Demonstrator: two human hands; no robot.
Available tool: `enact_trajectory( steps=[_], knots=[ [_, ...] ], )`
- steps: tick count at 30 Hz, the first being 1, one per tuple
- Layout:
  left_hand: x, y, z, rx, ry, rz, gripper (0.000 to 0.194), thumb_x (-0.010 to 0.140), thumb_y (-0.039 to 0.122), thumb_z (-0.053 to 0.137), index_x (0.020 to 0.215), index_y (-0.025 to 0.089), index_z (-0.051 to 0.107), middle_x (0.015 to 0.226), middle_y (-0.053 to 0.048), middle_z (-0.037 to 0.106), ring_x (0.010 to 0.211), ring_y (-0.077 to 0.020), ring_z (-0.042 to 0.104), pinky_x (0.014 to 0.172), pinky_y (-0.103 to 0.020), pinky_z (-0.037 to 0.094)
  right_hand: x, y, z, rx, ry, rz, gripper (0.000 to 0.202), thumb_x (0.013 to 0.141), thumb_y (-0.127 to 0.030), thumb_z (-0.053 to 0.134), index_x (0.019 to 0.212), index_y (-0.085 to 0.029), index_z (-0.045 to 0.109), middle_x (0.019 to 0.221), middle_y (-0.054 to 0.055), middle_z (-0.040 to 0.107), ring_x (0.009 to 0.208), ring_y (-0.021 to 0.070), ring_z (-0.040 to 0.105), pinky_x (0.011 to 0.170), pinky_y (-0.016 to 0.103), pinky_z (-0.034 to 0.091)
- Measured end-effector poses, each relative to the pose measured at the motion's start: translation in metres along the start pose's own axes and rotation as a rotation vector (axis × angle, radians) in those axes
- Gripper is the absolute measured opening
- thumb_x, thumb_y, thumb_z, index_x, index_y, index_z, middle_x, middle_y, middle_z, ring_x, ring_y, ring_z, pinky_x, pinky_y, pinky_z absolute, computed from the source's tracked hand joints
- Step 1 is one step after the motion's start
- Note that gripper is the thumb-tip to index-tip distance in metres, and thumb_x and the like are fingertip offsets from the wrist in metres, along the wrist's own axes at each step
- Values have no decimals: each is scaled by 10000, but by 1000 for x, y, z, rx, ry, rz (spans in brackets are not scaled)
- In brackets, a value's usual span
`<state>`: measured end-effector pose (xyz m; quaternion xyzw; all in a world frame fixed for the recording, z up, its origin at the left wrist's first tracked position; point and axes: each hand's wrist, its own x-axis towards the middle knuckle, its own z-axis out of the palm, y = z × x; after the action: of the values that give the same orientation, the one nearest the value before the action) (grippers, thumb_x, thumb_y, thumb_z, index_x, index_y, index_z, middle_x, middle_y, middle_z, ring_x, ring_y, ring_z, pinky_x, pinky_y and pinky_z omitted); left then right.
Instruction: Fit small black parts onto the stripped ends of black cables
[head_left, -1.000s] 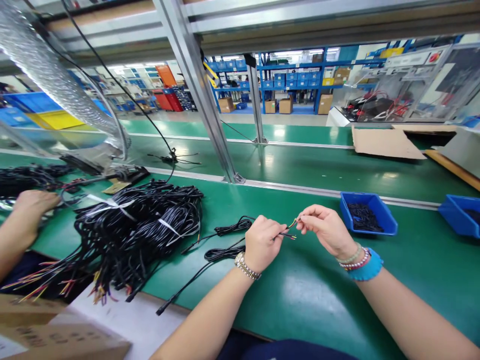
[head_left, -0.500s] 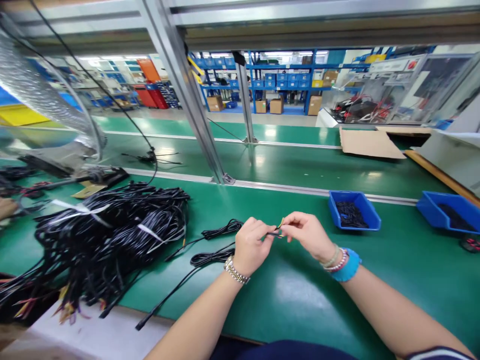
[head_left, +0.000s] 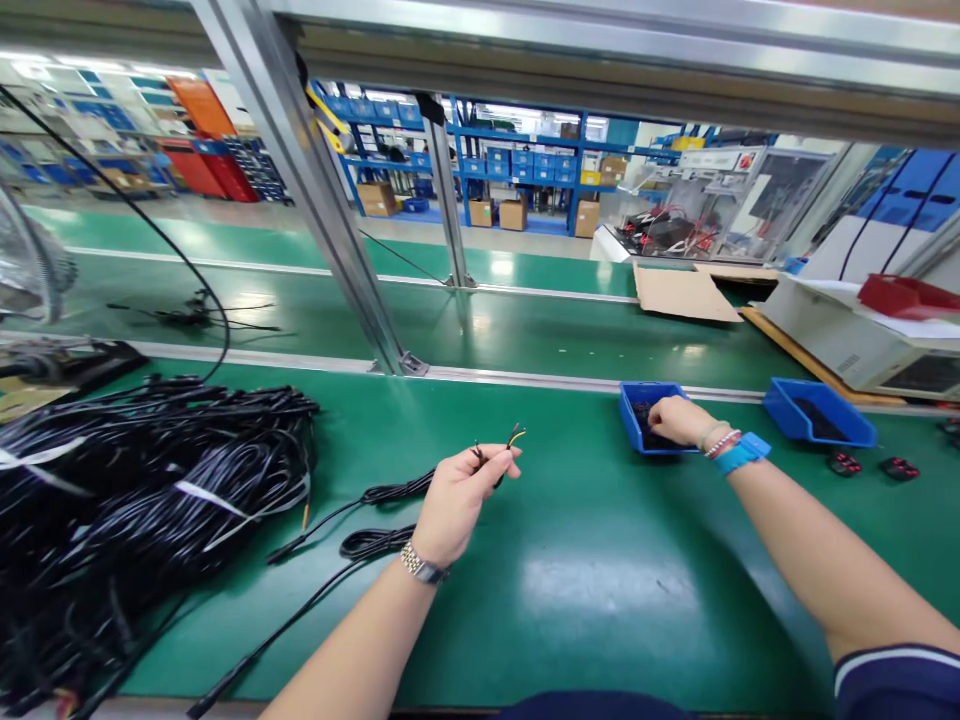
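Observation:
My left hand point(head_left: 461, 490) is closed on the ends of black cables, from which thin coloured wires point(head_left: 516, 436) stick out above the thumb. Two coiled black cables point(head_left: 375, 543) lie beside that hand, with plugs at their far ends. My right hand point(head_left: 675, 420) reaches into the nearer blue bin point(head_left: 631, 428), which holds small black parts. Its fingertips are down among those parts, bent together; whatever they hold is hidden.
A large heap of black cables point(head_left: 225, 470) tied with white strips covers the left of the green bench point(head_left: 570, 640). Another blue bin point(head_left: 862, 433) stands on the right, with small red-and-black pieces point(head_left: 845, 463) in front. A metal post point(head_left: 315, 190) rises behind.
My right hand has left the wire ends and moved right into the nearer blue bin. My left hand keeps hold of the cables. The view has turned to the right.

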<state>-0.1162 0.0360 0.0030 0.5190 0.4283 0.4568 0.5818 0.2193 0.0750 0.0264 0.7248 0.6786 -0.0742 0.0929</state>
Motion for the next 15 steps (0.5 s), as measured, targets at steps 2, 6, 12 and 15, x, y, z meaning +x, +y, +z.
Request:
enact_trajectory(
  steps=[2, 6, 12, 15],
  knots=[
    [0, -1, 0, -41, -2, -19, 261, 694, 369, 632, 706, 108, 642, 790, -63, 622, 482, -33, 298, 431, -196, 211, 6, 0, 10, -14, -18, 23, 205, 674, -138, 517, 787, -157, 687, 837, 110, 663, 759, 206, 614, 662, 263, 425],
    [1, 1, 2, -61, -24, -64, 263, 661, 357, 666, 743, 108, 650, 759, -44, 601, 468, -21, 271, 429, -192, 187, 16, -9, 18, -27, -24, 60, 215, 684, -147, 514, 817, -100, 677, 875, 188, 642, 785, 248, 617, 682, 307, 431],
    [2, 4, 5, -40, -16, -89, 321, 647, 336, 681, 884, 129, 617, 656, -12, 589, 464, -35, 296, 434, -190, 194, 15, 2, 8, 81, 18, 23, 159, 643, -144, 523, 690, -103, 669, 730, 130, 655, 674, 200, 606, 639, 263, 421],
    [1, 5, 5, 12, -21, -57, 258, 684, 364, 641, 775, 125, 605, 658, -18, 602, 454, -36, 277, 428, -195, 190, 11, 16, 5, 189, 77, -11, 164, 650, -151, 504, 696, -131, 660, 697, 55, 654, 644, 149, 584, 614, 216, 411]
  ],
)
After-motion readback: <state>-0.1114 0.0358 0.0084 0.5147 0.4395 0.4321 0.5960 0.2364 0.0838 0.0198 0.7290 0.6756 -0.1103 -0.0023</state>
